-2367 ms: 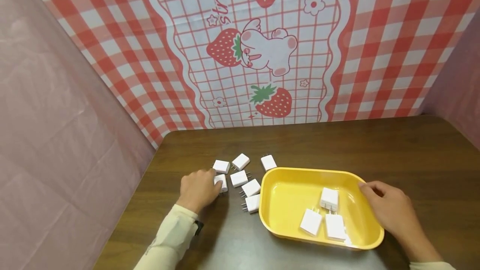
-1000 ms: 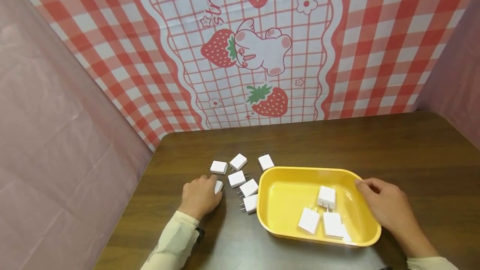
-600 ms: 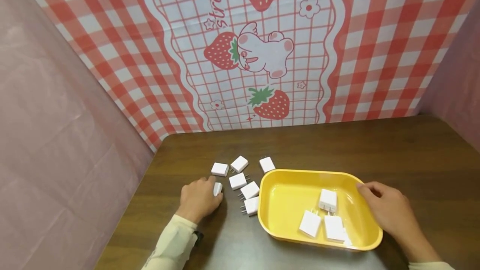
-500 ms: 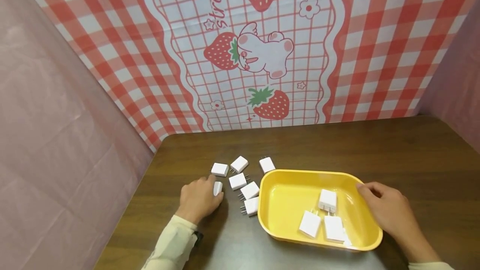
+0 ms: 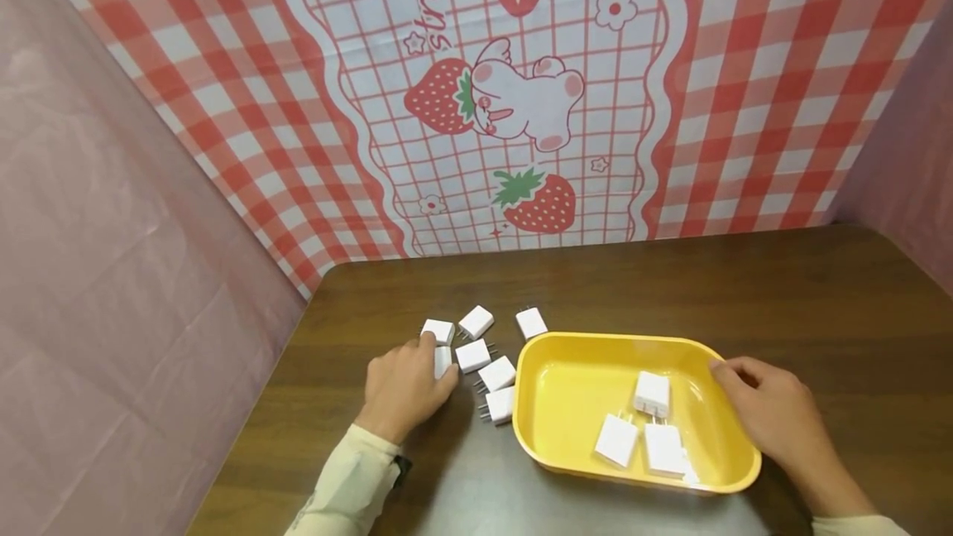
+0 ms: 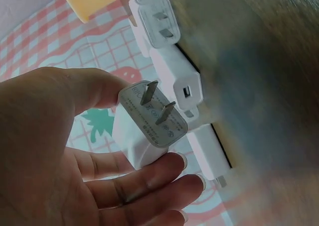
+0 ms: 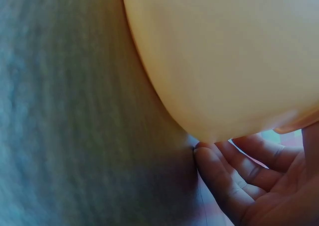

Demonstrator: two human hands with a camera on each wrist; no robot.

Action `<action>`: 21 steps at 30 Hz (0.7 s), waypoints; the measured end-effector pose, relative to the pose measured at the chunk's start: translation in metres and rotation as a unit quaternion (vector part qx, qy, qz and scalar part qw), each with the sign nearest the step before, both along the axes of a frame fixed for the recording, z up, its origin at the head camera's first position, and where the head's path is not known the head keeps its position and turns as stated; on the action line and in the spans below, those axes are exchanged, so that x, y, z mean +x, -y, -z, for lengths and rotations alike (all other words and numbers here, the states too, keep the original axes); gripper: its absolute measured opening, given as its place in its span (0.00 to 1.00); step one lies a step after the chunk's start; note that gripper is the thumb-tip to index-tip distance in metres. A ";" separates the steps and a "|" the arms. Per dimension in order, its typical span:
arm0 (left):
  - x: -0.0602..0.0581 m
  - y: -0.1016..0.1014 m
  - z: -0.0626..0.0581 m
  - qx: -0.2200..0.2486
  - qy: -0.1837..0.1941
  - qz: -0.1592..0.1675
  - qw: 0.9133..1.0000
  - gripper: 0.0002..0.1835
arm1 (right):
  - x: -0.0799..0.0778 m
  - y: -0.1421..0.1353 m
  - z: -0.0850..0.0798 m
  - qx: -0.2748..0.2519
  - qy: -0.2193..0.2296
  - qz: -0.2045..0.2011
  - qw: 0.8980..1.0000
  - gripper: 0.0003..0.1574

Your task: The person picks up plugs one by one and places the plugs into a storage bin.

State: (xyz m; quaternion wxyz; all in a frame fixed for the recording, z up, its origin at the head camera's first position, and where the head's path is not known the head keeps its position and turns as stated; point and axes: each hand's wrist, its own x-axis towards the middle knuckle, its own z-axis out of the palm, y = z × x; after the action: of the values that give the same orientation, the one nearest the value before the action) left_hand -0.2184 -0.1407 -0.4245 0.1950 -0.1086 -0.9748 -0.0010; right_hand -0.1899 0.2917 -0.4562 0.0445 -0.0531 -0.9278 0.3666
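In the head view my left hand pinches a white USB wall charger between thumb and fingers; in the left wrist view its two metal prongs point toward the camera. Just beyond that hand lies another white charger, partly covered by my fingertips. Several more chargers lie between this hand and a yellow tray. My right hand holds the tray by its right rim, thumb at the top edge and fingers against the outer wall. Inside the tray are three chargers.
A lone charger lies at the tray's back left corner. The brown wooden table meets a red checked strawberry cloth along its back edge. A pink cloth hangs at the left.
My left hand has shifted slightly right and forward in the last half second, with the charger in its fingers now nearer the others. The right hand and tray stay in place.
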 end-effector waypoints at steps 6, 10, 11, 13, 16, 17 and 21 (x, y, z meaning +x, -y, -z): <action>0.005 -0.006 -0.003 -0.005 -0.041 0.034 0.999 0.20 | 0.000 0.001 -0.001 0.001 -0.005 0.001 1.000 0.31; 0.009 -0.010 -0.008 -0.006 -0.054 0.048 0.997 0.20 | 0.000 0.001 -0.002 0.002 -0.008 -0.001 1.000 0.31; 0.010 -0.011 -0.009 -0.006 -0.056 0.050 0.997 0.20 | 0.000 0.001 -0.002 0.003 -0.010 -0.001 1.000 0.31; 0.012 -0.013 -0.011 -0.006 -0.059 0.053 0.997 0.19 | 0.000 0.001 -0.002 0.002 -0.011 -0.001 1.000 0.31; 0.014 -0.017 -0.013 -0.007 -0.064 0.057 0.996 0.19 | 0.000 0.002 -0.001 0.004 -0.011 0.001 1.000 0.31; 0.014 -0.018 -0.013 -0.007 -0.065 0.058 0.996 0.19 | 0.000 0.002 -0.001 0.004 -0.011 0.001 1.000 0.31; 0.015 -0.024 -0.015 -0.009 -0.069 0.067 0.995 0.19 | 0.001 0.002 0.000 0.003 -0.008 0.003 1.000 0.31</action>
State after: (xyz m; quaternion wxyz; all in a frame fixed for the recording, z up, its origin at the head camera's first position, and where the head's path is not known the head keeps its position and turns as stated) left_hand -0.2034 -0.1169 -0.4097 0.2601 -0.1753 -0.9495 0.0026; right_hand -0.1890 0.2897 -0.4559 0.0532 -0.0524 -0.9285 0.3638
